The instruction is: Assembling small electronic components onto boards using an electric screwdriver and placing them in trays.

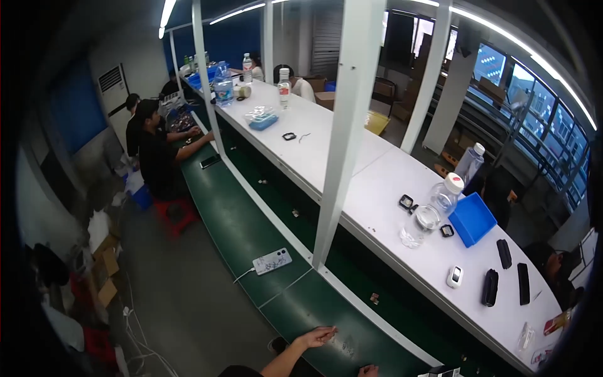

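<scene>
Left hand [317, 337] lay flat on dark green conveyor belt [239, 226] of long bench, near its front edge, fingers spread open, holding nothing. Right hand [368, 371] only partly seen at bottom edge of view, resting on same belt; fingers' state couldn't be told. Small dark part [374, 298] sat on belt's far edge, apart from both hands. White power strip w/ cable [272, 261] lay further left along belt.

We've one view: head cam, high over the worktop [352, 188], looking down and along its length. Fisheye bends the edges. Hands [317, 337] barely enter at the bottom edge.
</scene>
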`<state>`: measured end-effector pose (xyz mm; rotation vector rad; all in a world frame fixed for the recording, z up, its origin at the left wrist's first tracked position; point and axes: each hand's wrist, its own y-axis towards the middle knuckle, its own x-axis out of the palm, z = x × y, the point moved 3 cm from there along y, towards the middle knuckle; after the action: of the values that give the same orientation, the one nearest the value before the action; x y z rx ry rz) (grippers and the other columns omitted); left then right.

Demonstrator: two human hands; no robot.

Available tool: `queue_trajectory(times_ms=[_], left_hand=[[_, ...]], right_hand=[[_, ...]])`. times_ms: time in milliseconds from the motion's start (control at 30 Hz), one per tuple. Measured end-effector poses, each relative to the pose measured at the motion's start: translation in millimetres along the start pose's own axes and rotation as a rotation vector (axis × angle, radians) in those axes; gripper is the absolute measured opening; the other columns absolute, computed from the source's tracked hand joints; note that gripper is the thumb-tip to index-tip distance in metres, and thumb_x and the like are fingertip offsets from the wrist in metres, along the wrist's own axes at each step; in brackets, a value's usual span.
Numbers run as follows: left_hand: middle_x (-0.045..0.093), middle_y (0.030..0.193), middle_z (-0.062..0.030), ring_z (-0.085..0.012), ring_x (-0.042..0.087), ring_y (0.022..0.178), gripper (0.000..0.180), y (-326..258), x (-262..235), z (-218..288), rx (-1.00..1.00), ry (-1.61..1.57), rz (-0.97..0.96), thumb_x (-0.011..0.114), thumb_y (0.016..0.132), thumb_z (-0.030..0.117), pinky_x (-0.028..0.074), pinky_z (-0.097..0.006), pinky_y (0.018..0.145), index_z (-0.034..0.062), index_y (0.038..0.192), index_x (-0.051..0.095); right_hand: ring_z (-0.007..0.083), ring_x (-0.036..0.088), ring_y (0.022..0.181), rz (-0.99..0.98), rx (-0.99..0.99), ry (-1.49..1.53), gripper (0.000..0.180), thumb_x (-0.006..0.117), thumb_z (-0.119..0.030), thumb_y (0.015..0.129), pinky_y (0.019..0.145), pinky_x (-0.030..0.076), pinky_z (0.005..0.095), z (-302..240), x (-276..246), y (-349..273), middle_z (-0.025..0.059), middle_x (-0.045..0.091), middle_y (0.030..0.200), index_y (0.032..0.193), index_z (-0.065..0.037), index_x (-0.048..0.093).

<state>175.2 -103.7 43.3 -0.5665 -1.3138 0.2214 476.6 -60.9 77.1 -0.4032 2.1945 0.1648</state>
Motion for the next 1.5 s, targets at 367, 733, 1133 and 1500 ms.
queue_trajectory(times_ms=[367,733,1133,1500], left_hand=[[0.045,0.072,0.0056,-0.0031,0.038,0.056,0.032,-4.1,10.9,43.4,0.069,0.101,0.027,0.064,0.102,0.035,0.028,-0.018,0.043,0.0037,0.107,0.06],[0.068,0.089,0.0006,-0.0064,0.065,0.072,0.008,-12.3,20.2,29.2,0.078,-0.287,0.154,0.068,0.098,0.014,0.055,-0.018,0.056,0.0061,0.1,0.068],[0.044,0.068,0.0033,-0.0046,0.031,0.038,0.016,-70.4,21.5,99.5,0.232,-0.09,0.103,0.046,0.11,0.021,0.027,-0.019,0.033,0.0082,0.104,0.051],[0.044,0.066,0.0021,-0.0037,0.027,0.04,0.021,66.0,67.8,-39.3,-0.496,0.314,0.083,0.055,0.107,0.024,0.022,-0.019,0.031,0.0043,0.102,0.057]], right_hand=[[0.0433,0.066,0.074,-0.284,0.014,0.05,0.034,0.063,-0.031,0.088,0.074,0.051,0.052,-16.6,3.2,-3.7,0.0258,0.069,0.079,0.081,0.002,0.07],[0.039,0.071,0.083,-0.445,0.109,0.041,0.03,0.064,-0.032,0.091,0.073,0.054,0.0454,42.8,25.6,-2.8,0.0211,0.071,0.084,0.097,-0.003,0.071],[0.0136,0.067,0.067,-0.128,0.495,0.304,0.015,0.059,-0.012,0.095,0.063,0.054,0.0305,62.3,-3.2,-29.9,0.0079,0.071,0.074,0.088,-0.003,0.069],[0.038,0.07,0.094,0.141,0.802,0.365,0.028,0.063,-0.028,0.09,0.083,0.054,0.0463,58.9,-34.3,-87.0,0.0197,0.072,0.095,0.101,-0.003,0.068]])
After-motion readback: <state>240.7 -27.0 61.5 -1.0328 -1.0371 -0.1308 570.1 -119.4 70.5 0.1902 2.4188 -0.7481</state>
